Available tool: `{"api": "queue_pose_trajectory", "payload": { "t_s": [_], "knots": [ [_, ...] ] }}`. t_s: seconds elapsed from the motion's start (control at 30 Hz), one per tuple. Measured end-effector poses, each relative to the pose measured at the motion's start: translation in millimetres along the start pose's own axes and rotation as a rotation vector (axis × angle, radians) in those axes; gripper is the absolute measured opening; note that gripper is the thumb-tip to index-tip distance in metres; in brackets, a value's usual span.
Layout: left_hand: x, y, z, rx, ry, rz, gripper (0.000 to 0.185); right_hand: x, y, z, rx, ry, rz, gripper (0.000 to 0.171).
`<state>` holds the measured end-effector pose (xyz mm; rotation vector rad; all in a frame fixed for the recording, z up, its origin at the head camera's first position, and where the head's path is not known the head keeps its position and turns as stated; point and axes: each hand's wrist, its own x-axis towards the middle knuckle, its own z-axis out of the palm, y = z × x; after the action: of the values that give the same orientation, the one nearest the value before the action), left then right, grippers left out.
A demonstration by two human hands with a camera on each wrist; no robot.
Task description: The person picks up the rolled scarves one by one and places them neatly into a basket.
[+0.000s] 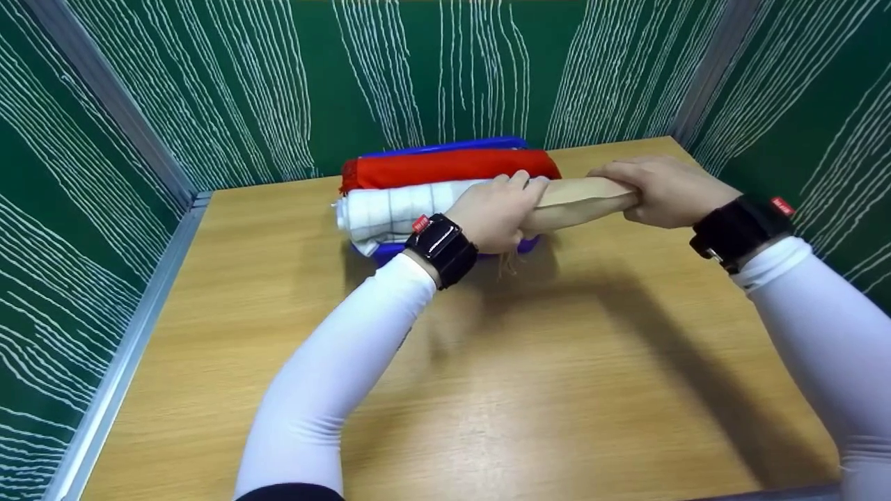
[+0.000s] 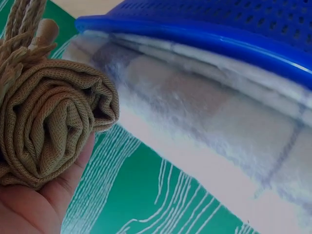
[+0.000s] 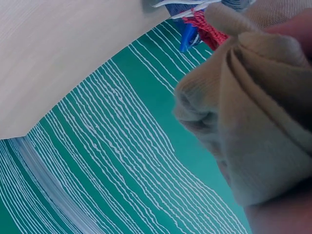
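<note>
Both hands hold a rolled beige scarf [image 1: 574, 205] above the right end of a blue basket [image 1: 387, 255]. My left hand [image 1: 495, 214] grips its left end, with braided tassels [image 2: 19, 53] hanging off. My right hand [image 1: 672, 188] grips the other end, where the cloth [image 3: 265, 122] bunches in folds. Inside the basket lie a rolled red scarf [image 1: 445, 168] at the back and a rolled white checked scarf [image 1: 393, 209] in front. The left hand overlaps the right part of the white roll in the head view.
The basket stands at the back of a wooden table [image 1: 230, 313], close to a green wall [image 1: 334, 83] with white wavy lines. More such walls rise on the left and right, joined by grey metal posts [image 1: 717, 66].
</note>
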<state>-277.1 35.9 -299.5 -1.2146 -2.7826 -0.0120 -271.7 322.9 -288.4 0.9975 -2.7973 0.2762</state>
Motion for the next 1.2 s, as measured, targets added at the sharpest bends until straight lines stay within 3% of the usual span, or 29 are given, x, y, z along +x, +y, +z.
{"api": "queue_pose_trajectory", "payload": {
  "t_s": [0.27,0.6,1.2],
  "knots": [
    [-8.0,-8.5,-5.2,0.001,0.016,0.006,0.067,6,-4,0,-0.009,0.049,-0.064,0.061],
    [-15.5,-18.9,-10.6,0.002,0.01,-0.004,0.068,14,-16,-3,0.0,0.011,-0.006,0.064],
    [-27.3,-32.6,-16.8,0.034,0.034,-0.024,0.07,28,-23,-1,-0.002,0.064,-0.087,0.064]
  ]
}}
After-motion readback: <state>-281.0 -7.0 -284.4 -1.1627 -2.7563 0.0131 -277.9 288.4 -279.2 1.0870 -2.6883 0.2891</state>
